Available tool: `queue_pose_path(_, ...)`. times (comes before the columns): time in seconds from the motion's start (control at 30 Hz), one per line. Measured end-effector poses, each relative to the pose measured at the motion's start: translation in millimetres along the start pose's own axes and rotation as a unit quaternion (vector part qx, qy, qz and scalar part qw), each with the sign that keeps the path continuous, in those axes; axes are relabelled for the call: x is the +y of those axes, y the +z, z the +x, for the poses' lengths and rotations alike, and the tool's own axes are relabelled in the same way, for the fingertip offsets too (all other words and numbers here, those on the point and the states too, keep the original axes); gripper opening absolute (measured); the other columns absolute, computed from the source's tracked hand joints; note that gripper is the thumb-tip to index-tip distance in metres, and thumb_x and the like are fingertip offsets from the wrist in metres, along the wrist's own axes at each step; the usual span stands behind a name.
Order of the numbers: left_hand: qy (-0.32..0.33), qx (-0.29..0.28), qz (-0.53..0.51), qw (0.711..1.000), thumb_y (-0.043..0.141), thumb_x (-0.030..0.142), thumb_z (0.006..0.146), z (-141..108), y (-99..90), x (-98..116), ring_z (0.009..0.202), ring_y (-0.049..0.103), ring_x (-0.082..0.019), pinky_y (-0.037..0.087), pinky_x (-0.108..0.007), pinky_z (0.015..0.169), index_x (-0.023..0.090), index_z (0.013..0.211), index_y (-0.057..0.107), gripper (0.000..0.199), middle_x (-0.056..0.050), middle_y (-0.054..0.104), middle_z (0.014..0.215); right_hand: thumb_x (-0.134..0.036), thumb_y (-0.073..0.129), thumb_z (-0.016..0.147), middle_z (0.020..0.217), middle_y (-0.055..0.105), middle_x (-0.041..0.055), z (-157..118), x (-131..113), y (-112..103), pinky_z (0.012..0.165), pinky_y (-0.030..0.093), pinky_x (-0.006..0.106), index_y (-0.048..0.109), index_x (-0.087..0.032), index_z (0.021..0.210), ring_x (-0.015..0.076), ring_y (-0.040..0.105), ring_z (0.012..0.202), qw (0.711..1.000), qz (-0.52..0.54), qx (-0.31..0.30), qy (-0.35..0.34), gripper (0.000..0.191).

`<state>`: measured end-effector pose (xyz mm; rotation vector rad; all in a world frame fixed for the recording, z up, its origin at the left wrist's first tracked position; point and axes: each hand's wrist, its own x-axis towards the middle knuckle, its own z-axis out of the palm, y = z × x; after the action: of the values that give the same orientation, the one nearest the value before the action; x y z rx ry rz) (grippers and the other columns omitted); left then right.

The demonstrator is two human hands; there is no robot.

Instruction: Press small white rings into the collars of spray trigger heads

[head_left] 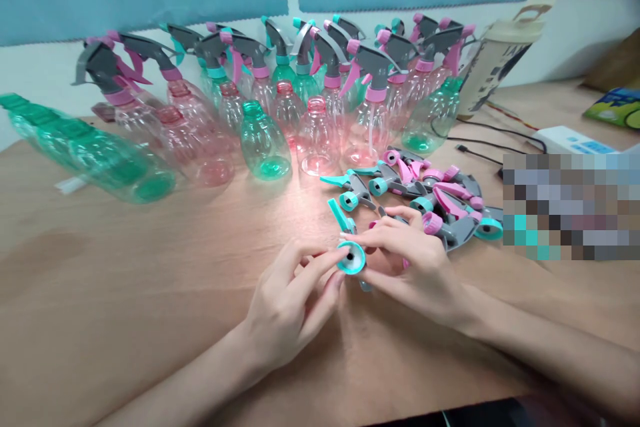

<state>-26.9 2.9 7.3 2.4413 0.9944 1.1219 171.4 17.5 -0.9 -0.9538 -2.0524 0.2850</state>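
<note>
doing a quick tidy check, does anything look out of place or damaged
A white scrap lies by the green bottles at left, seemingly stray. No spill or breakage shows, though pixelation hides part of the right side.

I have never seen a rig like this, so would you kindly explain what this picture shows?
No machine appears here: these are a person's bare left hand and right hand. The single picture comes from a camera worn on the head, looking forward and down. Between them, the hands hold a spray head, its turquoise collar facing the camera. On the table, loose spray heads lie beyond the right hand. Farther back are clear pink bottles and green bottles, some with spray tops, others open.
</note>
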Motion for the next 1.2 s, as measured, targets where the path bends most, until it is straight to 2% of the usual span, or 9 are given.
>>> queue_pose_path(0.1, -0.147, 0.005, -0.134, 0.980, 0.049, 0.016, 0.089, 4, -1.0, 4, 0.070, 0.054, -0.011, 0.049, -0.023, 0.063, 0.019, 0.105, 0.066, 0.024, -0.003, 0.056, 0.084, -0.023, 0.067, 0.079, 0.082, 0.071, -0.0034, 1, 0, -1, 0.095, 0.032, 0.037, 0.064, -0.022, 0.099, 0.0132, 0.063, 0.072, 1.000, -0.003, 0.003, 0.007, 0.020)
queue_pose_path(0.2, -0.351, 0.003, -0.327, 0.878, 0.048, 0.028, 0.091, 9, 0.2, 4, 0.060, 0.047, -0.009, 0.043, -0.020, 0.052, 0.017, 0.101, 0.069, 0.026, -0.002, 0.053, 0.074, -0.026, 0.067, 0.080, 0.080, 0.070, -0.0030, 1, 1, 0, 0.095, 0.032, 0.038, 0.064, -0.023, 0.098, 0.0134, 0.063, 0.071, 1.000, -0.002, 0.008, 0.023, 0.019)
queue_pose_path(0.27, -0.414, 0.005, -0.405, 0.815, 0.051, 0.033, 0.089, 12, 1.9, 2, 0.061, 0.046, -0.009, 0.041, -0.019, 0.051, 0.015, 0.100, 0.070, 0.028, -0.003, 0.053, 0.073, -0.026, 0.066, 0.080, 0.078, 0.070, -0.0031, 1, 2, 1, 0.094, 0.032, 0.038, 0.064, -0.023, 0.098, 0.0128, 0.062, 0.067, 0.999, 0.002, 0.008, 0.031, 0.018)
queue_pose_path(0.33, -0.426, 0.010, -0.421, 0.801, 0.054, 0.033, 0.087, 13, 3.1, -1, 0.063, 0.047, -0.010, 0.041, -0.020, 0.053, 0.014, 0.099, 0.071, 0.028, -0.004, 0.054, 0.074, -0.023, 0.066, 0.079, 0.075, 0.069, -0.0038, 0, 3, 2, 0.094, 0.032, 0.038, 0.064, -0.023, 0.097, 0.0118, 0.060, 0.063, 0.999, 0.005, 0.006, 0.036, 0.017)
queue_pose_path(0.47, -0.365, -0.003, -0.333, 0.869, 0.052, 0.030, 0.089, 11, 1.5, -3, 0.060, 0.047, -0.010, 0.041, -0.022, 0.056, 0.019, 0.098, 0.072, 0.025, -0.001, 0.055, 0.067, -0.020, 0.066, 0.078, 0.067, 0.066, -0.0057, 0, 4, 3, 0.095, 0.032, 0.039, 0.063, -0.022, 0.095, 0.0107, 0.058, 0.058, 0.999, 0.003, -0.004, 0.039, 0.017)
queue_pose_path(0.57, -0.251, -0.010, -0.207, 0.946, 0.052, 0.023, 0.089, 5, -0.4, -1, 0.058, 0.048, -0.009, 0.041, -0.021, 0.054, 0.023, 0.101, 0.071, 0.023, 0.000, 0.056, 0.069, -0.020, 0.065, 0.078, 0.074, 0.069, -0.0040, -1, 4, 3, 0.096, 0.030, 0.039, 0.063, -0.023, 0.096, 0.0120, 0.061, 0.063, 0.999, -0.007, -0.004, 0.032, 0.018)
queue_pose_path(0.67, -0.132, -0.013, -0.095, 0.987, 0.049, 0.017, 0.090, -1, 0.2, 2, 0.060, 0.052, -0.009, 0.042, -0.020, 0.053, 0.021, 0.113, 0.065, 0.028, -0.001, 0.059, 0.076, -0.019, 0.065, 0.078, 0.084, 0.071, -0.0025, -2, 4, 3, 0.097, 0.030, 0.038, 0.062, -0.023, 0.099, 0.0145, 0.065, 0.076, 1.000, -0.023, 0.001, 0.018, 0.021)
queue_pose_path(0.97, -0.042, -0.035, 0.071, 0.996, 0.049, 0.018, 0.090, -4, 3.7, 6, 0.068, 0.054, -0.014, 0.045, -0.027, 0.062, 0.014, 0.113, 0.061, 0.027, -0.003, 0.060, 0.075, -0.016, 0.064, 0.080, 0.083, 0.072, -0.0003, -4, 0, 5, 0.093, 0.031, 0.041, 0.061, -0.021, 0.097, 0.0153, 0.064, 0.074, 0.999, -0.051, 0.001, 0.005, 0.018)
queue_pose_path(1.2, -0.119, -0.063, -0.010, 0.991, 0.044, 0.017, 0.092, -10, 8.5, 9, 0.075, 0.057, -0.015, 0.049, -0.028, 0.068, 0.016, 0.119, 0.056, 0.030, -0.005, 0.061, 0.085, -0.019, 0.062, 0.083, 0.085, 0.072, 0.0001, -6, 1, 9, 0.095, 0.033, 0.042, 0.062, -0.021, 0.099, 0.0162, 0.066, 0.077, 0.999, -0.046, -0.002, 0.002, 0.017)
